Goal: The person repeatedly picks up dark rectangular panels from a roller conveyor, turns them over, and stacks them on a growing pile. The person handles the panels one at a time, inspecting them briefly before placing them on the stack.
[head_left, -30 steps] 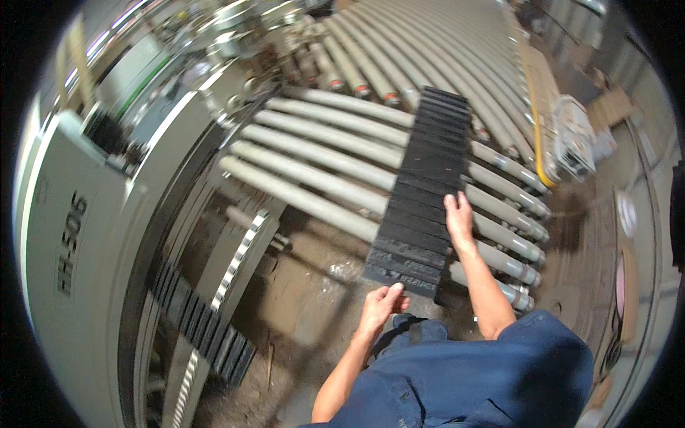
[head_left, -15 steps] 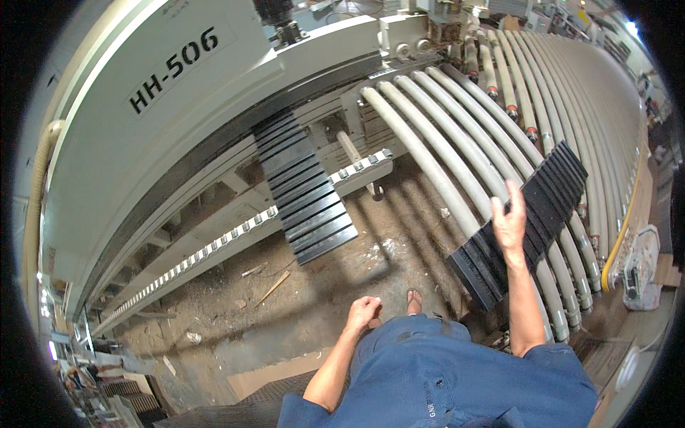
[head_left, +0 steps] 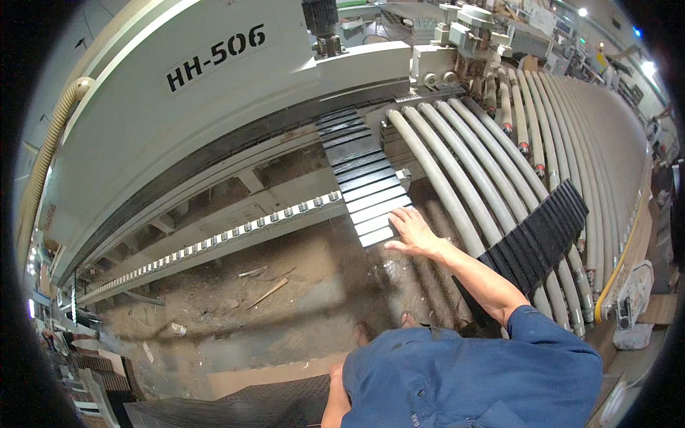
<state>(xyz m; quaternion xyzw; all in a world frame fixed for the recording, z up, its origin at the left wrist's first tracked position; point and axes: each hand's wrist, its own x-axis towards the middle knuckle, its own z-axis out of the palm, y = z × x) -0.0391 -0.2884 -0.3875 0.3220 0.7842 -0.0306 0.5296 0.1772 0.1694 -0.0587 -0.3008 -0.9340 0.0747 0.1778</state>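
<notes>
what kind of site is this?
Most likely a factory floor, perhaps woodworking. A large white machine feeds onto a roller conveyor, ribbed black panels lie on it under the right hand, and scraps litter the dirty floor.

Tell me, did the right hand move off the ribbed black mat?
Yes. The right hand left the black ribbed mat on the rollers and now reaches left to the slatted panel.

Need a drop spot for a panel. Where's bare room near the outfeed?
Bare rollers between the ribbed panel under the right hand and the second ribbed panel. Dirt floor below the toothed rail is open but littered with scraps. Crowded where the machine meets the rollers.
</notes>
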